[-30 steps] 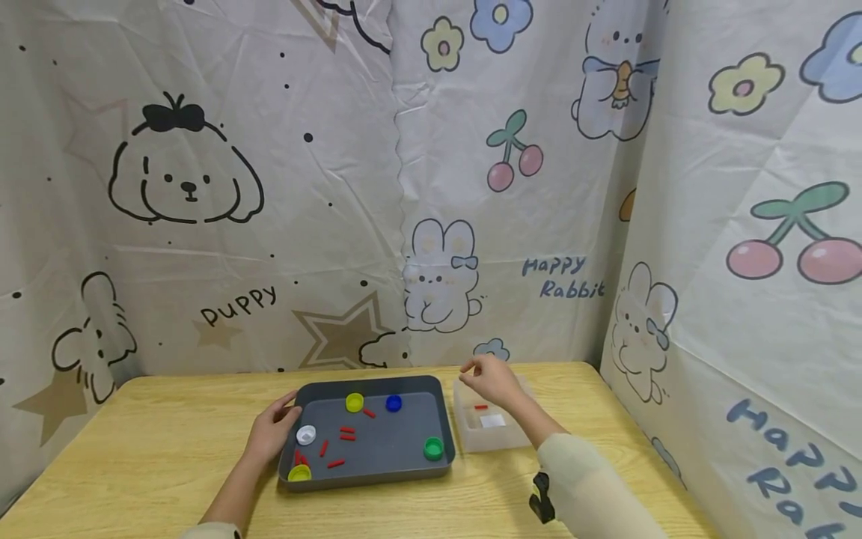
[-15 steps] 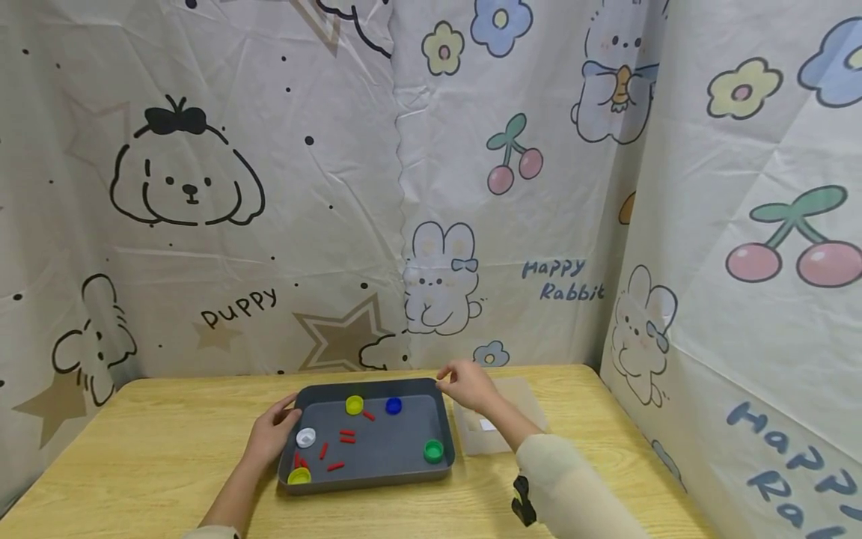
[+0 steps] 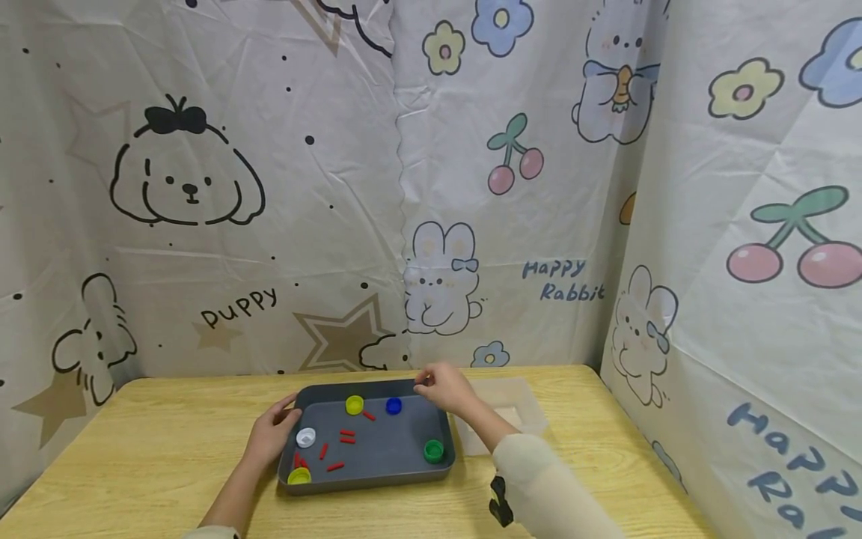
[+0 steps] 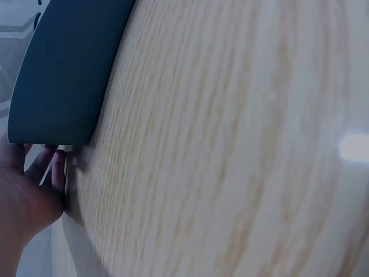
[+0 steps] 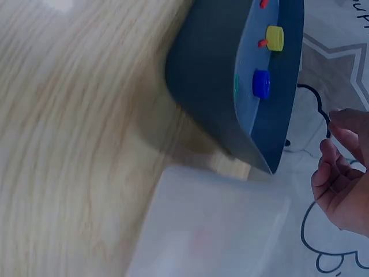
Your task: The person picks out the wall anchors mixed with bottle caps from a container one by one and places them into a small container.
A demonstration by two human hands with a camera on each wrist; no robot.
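Observation:
A dark grey tray (image 3: 397, 430) lies on the table with small round caps and several short red sticks (image 3: 347, 436) in it. My left hand (image 3: 269, 433) holds the tray at its left end, the thumb by the rim and the fingers against the outer wall, as the left wrist view shows. Over the tray's far right corner hovers my right hand (image 3: 444, 388), its fingers curled and the thumb and forefinger close together. In the right wrist view a gap shows between the fingertips of the right hand (image 5: 343, 173). Whether anything small is in them I cannot tell.
Two yellow caps (image 3: 355, 405), a blue cap (image 3: 393, 406), a white cap (image 3: 306, 437) and a green cap (image 3: 434, 451) are in the tray. Right of it stands a translucent box (image 3: 480, 445), partly behind my right forearm. A patterned curtain (image 3: 337, 187) hangs behind the table.
My right hand has moved left from above the translucent box to the tray's far right corner. The left hand and the tray's contents look unchanged.

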